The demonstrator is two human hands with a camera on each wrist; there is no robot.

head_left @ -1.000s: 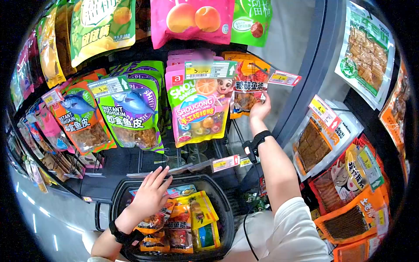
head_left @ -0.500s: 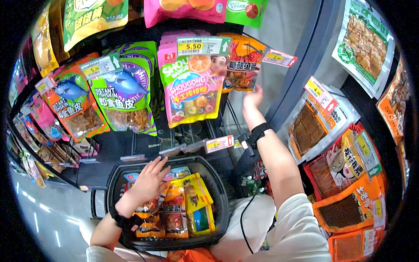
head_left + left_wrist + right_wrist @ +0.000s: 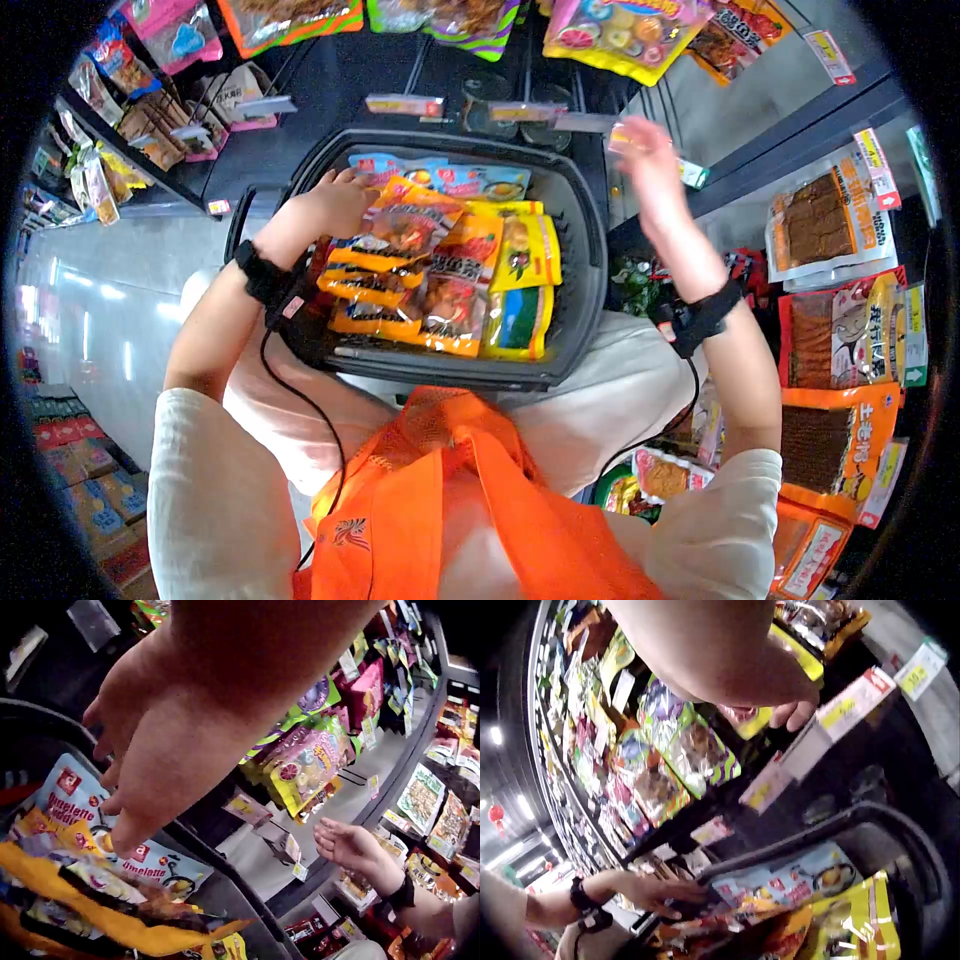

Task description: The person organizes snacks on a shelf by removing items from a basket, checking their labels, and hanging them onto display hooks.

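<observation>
In the head view my left hand (image 3: 335, 208) is over the left side of a black shopping basket (image 3: 592, 270), its fingers at the upper edge of an orange snack packet (image 3: 412, 222). The left wrist view shows the thumb and relaxed fingers (image 3: 112, 776) beside pale blue packets (image 3: 64, 791). More orange packets (image 3: 375, 320) lie in overlapping rows, with yellow packets (image 3: 528, 250) to their right. My right hand (image 3: 655, 180), blurred and holding nothing, is raised beyond the basket's right rim, near the shelf price tags.
Pink lollipop bags (image 3: 625, 35) and an orange packet (image 3: 735, 40) hang from hooks above the basket. Price tags (image 3: 405, 105) stick out along the shelf front. More snack packs (image 3: 825, 235) hang on the right. My knees lie beneath the basket.
The head view has tilted downward. My right hand has left the hanging orange packet and come down toward the basket, empty. My left hand has stayed over the basket, its fingers now lower among the packets.
</observation>
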